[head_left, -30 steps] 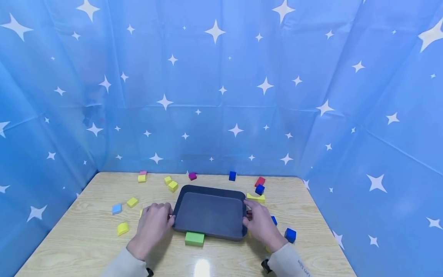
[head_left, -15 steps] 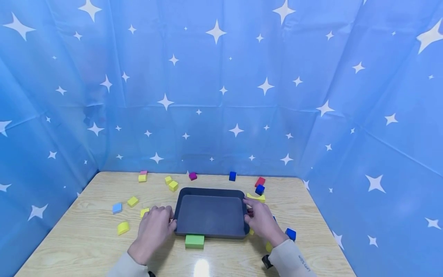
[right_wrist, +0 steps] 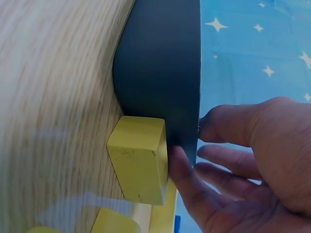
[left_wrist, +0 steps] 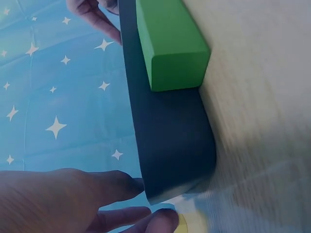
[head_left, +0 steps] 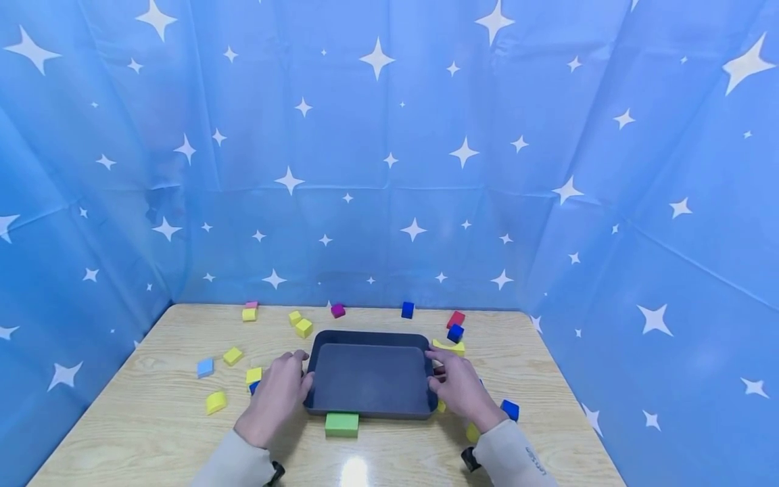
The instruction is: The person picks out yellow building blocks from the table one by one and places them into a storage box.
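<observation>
A dark rectangular tray (head_left: 371,379) sits at the middle of the wooden table. My left hand (head_left: 278,392) is at its left end, thumb touching the rim, the other fingers (left_wrist: 126,217) extended outside the wall. At the right end, my right hand (head_left: 459,389) holds the tray's edge, with the thumb at the rim and a finger (right_wrist: 182,165) against the outer wall. A green block (head_left: 342,425) lies against the tray's near side, as the left wrist view also shows. In the right wrist view a yellow block (right_wrist: 138,160) stands against the wall beside my fingers.
Yellow blocks (head_left: 216,402) and a light blue block (head_left: 205,367) lie left. Along the back are a magenta block (head_left: 338,310), a blue block (head_left: 408,310) and a red block (head_left: 456,318). A yellow arch block (head_left: 449,348) and another blue block (head_left: 510,410) lie right.
The tray has turned slightly, its near edge now straighter. My left fingers have straightened and loosened from its side, uncovering a yellow and a blue block. The right hand stays at the edge.
</observation>
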Tool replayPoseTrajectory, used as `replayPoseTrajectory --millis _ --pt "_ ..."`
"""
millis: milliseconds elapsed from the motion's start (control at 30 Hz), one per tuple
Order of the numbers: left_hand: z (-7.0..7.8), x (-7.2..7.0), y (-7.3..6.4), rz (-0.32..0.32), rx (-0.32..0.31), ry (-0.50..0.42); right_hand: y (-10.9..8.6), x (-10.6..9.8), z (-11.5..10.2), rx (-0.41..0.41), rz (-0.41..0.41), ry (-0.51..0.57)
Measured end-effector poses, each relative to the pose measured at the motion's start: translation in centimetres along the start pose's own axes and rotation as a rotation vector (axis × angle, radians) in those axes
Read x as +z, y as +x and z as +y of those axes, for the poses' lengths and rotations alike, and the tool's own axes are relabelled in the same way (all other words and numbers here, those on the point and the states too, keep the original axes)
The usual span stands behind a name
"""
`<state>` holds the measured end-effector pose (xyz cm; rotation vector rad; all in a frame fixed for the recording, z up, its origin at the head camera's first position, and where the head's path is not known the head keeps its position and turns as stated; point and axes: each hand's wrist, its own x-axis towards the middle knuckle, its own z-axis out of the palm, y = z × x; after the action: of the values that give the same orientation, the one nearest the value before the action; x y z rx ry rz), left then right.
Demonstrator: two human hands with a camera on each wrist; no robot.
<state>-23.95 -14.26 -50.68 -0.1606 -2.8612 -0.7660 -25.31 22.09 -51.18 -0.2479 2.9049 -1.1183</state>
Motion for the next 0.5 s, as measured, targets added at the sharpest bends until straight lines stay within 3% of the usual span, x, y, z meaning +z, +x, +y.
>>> replayPoseTrajectory --millis 500 --pt "0.1 0.4 1.2 -0.107 -0.033 -0.054 -0.2 -0.7 0.2 -0.029 0.027 0.016"
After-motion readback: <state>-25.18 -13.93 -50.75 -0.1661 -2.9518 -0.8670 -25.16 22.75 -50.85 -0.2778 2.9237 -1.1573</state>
